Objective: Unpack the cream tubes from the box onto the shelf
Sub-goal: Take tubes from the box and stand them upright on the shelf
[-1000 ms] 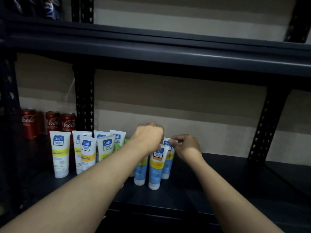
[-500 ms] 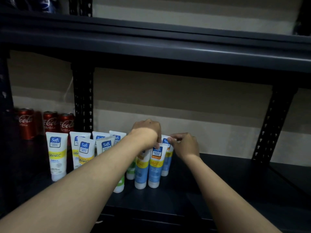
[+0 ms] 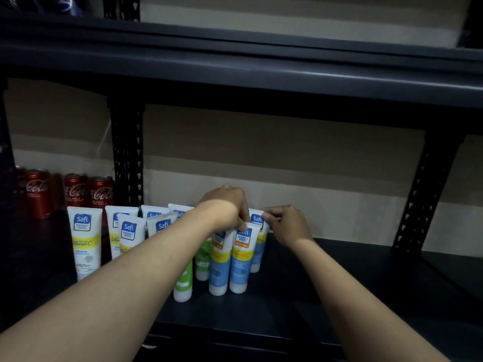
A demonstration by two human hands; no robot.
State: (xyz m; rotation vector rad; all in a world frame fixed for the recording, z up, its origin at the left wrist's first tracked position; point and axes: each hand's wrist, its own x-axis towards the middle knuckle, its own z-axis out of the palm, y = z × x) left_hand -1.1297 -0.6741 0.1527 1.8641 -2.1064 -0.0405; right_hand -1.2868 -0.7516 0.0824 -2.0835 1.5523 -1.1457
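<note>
**Both hands on the blue tubes, mid-shelf**

A cluster of cream tubes (image 3: 162,227) stands cap-down on the dark shelf (image 3: 339,288), all upright or nearly so. The left hand (image 3: 224,205) reaches in over the cluster with its fingers curled down. Its fingertips (image 3: 244,222) pinch the flat crimped top of the front blue tube (image 3: 239,265). A second blue tube (image 3: 218,267) stands touching that one on its left, its top hidden under the same hand (whether the hand grips it too cannot be told). The right hand (image 3: 287,226) sits just to the right, fingers bunched narrow. It pinches the top right corner of the rear blue tube (image 3: 257,253), which stands behind the front one and right against it.

Left of the blue ones, partly behind the left forearm, are two green tubes (image 3: 183,286), one nearer the shelf edge and one further back. Further left stand the white-and-yellow tubes (image 3: 85,241), several in loose rows with labels facing forward. Behind them at the back left, beside a perforated upright (image 3: 128,158), is a row of red Coca-Cola cans (image 3: 75,190). Another upright (image 3: 428,194) rises at the right, well apart from the tubes. An upper shelf board (image 3: 261,71) spans above, and a pale wall (image 3: 287,152) shows behind
</note>
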